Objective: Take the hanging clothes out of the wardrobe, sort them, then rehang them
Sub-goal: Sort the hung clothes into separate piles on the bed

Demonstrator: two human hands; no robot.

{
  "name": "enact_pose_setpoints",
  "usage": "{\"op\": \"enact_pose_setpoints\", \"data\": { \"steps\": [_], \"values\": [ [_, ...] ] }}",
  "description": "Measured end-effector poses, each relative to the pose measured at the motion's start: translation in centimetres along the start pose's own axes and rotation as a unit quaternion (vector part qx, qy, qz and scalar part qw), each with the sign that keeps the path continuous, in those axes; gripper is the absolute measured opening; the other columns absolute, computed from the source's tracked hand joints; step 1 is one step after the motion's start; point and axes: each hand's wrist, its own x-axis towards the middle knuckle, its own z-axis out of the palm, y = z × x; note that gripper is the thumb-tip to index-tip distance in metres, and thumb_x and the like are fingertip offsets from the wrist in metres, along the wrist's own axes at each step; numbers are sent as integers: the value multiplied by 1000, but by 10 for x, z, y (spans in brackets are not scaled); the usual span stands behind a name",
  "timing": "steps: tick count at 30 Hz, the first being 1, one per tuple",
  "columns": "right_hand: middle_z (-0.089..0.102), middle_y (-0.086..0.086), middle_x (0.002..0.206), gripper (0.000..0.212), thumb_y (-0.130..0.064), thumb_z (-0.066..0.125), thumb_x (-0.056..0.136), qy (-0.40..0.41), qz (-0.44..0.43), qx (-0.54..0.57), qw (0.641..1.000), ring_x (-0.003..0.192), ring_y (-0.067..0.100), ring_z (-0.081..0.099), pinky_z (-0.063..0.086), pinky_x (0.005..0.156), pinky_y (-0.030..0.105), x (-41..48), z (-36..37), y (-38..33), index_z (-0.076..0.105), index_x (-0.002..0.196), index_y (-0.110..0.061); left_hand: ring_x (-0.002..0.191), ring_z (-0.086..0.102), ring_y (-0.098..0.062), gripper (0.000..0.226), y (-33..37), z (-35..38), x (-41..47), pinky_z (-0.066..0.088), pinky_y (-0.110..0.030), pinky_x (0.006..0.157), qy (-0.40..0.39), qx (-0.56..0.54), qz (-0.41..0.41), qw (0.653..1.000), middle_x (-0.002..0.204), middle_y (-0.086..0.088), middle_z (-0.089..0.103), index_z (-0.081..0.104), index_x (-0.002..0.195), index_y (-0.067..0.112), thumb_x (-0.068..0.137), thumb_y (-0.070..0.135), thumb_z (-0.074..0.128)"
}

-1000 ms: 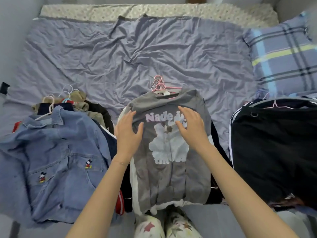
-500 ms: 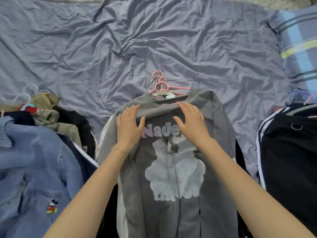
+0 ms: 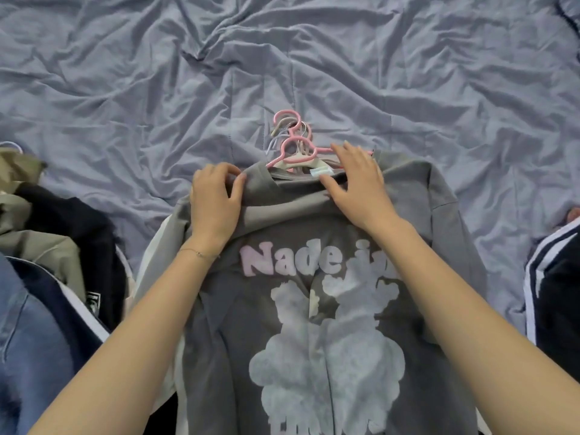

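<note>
**Item:** grey sweatshirt point(image 3: 292, 221), puffy pale print reading "Nade in" above a cloud-like figure. Lies front-up on a wrinkled blue-grey bedsheet point(image 3: 282, 58), topmost of a middle pile, its collar on a cluster of pink hangers point(image 3: 294, 142) whose hooks point away from the person.

**Hands:** left hand point(image 3: 215, 199) on the left shoulder seam, fingers bent, thumb pinching a fold of cloth. Right hand point(image 3: 357, 186) laid flat over the collar by the neck label, fingers straight, pressing and gripping nothing.

**Handling (a judgement):** soft, limp, light to middling weight; it sags and creases wherever unsupported. Not fragile or slippery, though the hanger can slide out of the neck. Best held at both shoulders over the hanger arms, or by the hook alone (the hooks are tangled together, so one needs separating first).

**Adjacent:** denim jacket point(image 3: 31, 356) over dark and khaki clothes at left; black garment with white stripes point(image 3: 555, 293) at right.
</note>
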Motion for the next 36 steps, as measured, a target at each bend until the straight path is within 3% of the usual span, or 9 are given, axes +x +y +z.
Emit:
{"op": "enact_pose_setpoints", "data": {
  "steps": [5,8,11,14,16,20,24,29,36],
  "values": [
    [21,4,161,58,-43,41,101,-24,20,-32,999,150,25,10,2,121,42,12,5,2,25,154,-25,112,43,-34,27,4,6,-5,37,-44,96,-45,79,-38,995,117,-12,55,63,115,12,95,30,59],
    [34,8,153,54,-42,40,102,-33,28,-74,996,145,28,21,5,121,45,19,2,4,32,150,-19,108,46,-34,20,9,4,0,38,-46,89,-74,91,-35,992,110,-11,61,60,108,11,94,25,60],
    [49,14,131,43,-39,46,100,-11,28,-75,997,128,32,39,18,116,43,14,-8,3,51,134,-12,100,50,-36,11,14,-6,-7,40,-46,85,-86,58,-21,994,99,-13,63,60,97,9,92,19,62],
    [54,7,106,24,-32,53,99,28,12,10,999,102,27,52,40,95,43,-12,-25,-2,61,107,-11,93,52,-32,9,18,-26,-30,42,-44,80,-69,22,14,997,94,-10,63,59,93,8,91,15,64],
    [50,-1,95,19,-33,57,97,41,0,56,998,85,19,52,46,81,41,-36,-46,-11,60,97,-15,90,54,-28,8,25,-46,-49,42,-38,78,-69,-3,31,997,92,-6,62,59,94,9,92,15,63],
    [48,-11,84,17,-37,60,94,53,-14,78,995,78,11,50,45,72,38,-92,-97,-49,62,91,-20,93,56,-21,8,44,-109,-91,33,-24,74,-74,-36,56,995,97,1,62,60,98,13,93,19,61],
    [50,-13,81,17,-41,62,92,79,-15,111,991,76,9,50,40,67,33,-155,-146,-109,62,87,-25,94,58,-20,21,65,-189,-142,46,-39,83,-49,-50,68,995,99,2,65,64,105,16,96,33,57],
    [54,-12,87,16,-43,60,92,83,-18,94,992,79,5,48,40,67,32,-238,-204,-186,59,86,-29,90,59,-16,18,101,-279,-206,49,-40,80,12,-72,29,997,94,6,66,67,99,18,98,32,55],
    [56,-12,82,18,-49,60,89,100,2,88,991,77,4,48,31,59,20,-338,-262,-271,63,85,-31,86,57,-2,19,122,-388,-281,37,-18,69,89,-38,36,995,93,13,68,67,95,29,95,44,56]
  ]
}}
